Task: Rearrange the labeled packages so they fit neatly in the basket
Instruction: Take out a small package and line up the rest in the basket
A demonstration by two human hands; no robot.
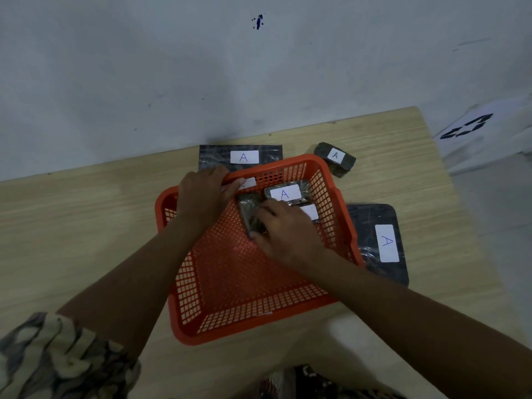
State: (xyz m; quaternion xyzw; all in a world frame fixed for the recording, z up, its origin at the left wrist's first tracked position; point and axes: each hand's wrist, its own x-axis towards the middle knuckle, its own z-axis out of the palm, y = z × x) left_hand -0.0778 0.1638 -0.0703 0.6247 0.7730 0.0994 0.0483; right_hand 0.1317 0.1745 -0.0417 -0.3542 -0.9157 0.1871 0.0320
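An orange mesh basket (253, 321) sits mid-table. Inside its far end lie small dark packages: one with an "A" label (285, 193), one with a white label (309, 212) partly under my right hand, and a dark one (249, 210) standing on edge. My right hand (283, 228) grips that dark package from the right. My left hand (205, 194) reaches over the basket's far-left rim, fingers on another labelled package (249, 183), mostly hidden. Outside the basket lie a flat "A" package (244, 156) behind, a small "A" package (335, 159) at back right, and a large "A" package (380, 243) on the right.
The wooden table (86, 226) ends at a grey wall behind and drops off on the right side. A white sheet with dark marks (472, 126) lies beyond the table's right edge. A patterned sleeve (51, 358) shows at bottom left.
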